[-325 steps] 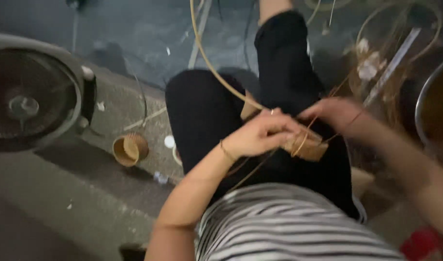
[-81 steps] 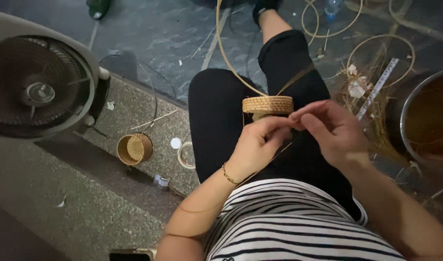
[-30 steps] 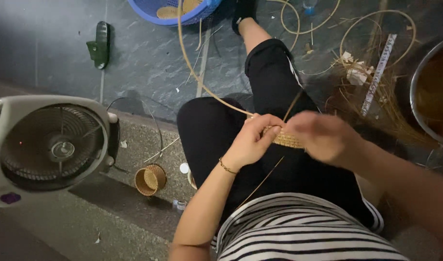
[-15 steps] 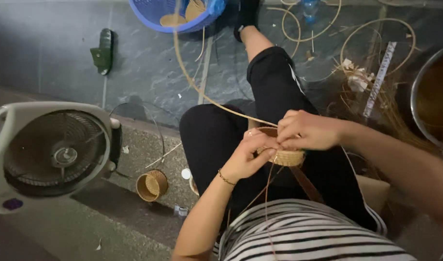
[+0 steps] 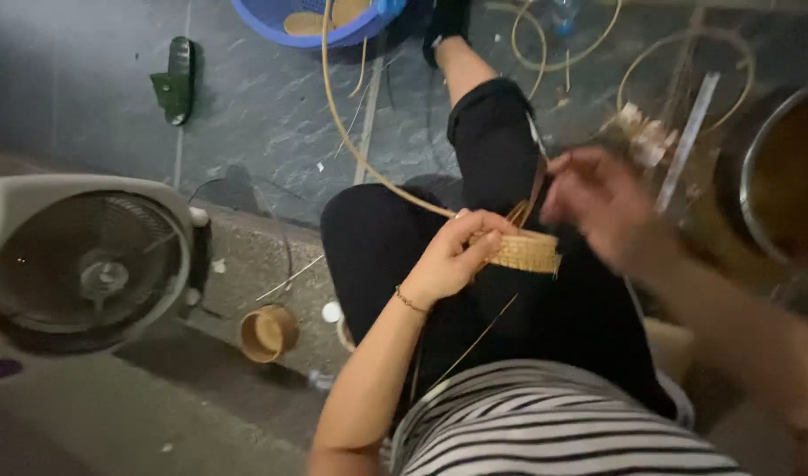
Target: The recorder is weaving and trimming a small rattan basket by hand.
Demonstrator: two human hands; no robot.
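Lap: a person in a striped top and black trousers sits on the floor, a small round woven straw-coloured basket ring (image 5: pixel 525 251) resting on the thigh
Left hand (image 5: pixel 448 260): clamped on the ring's near-left rim, thumb over the top, gold bracelet at the wrist
Right hand (image 5: pixel 598 207): blurred, fingers loosely spread, lifted just up and right of the ring and not touching it; whether it pinches a strand cannot be told
Key relation: the ring lies flat, directly right of the left hand and below-left of the right hand; the left is the nearer
Strand: a long pale cane strip (image 5: pixel 351 132) arcs from the ring's left edge away toward the blue plastic basin (image 5: pixel 333 22)
Left side: a small bamboo cup (image 5: pixel 267 333) lies beside a white electric fan (image 5: pixel 86 264)
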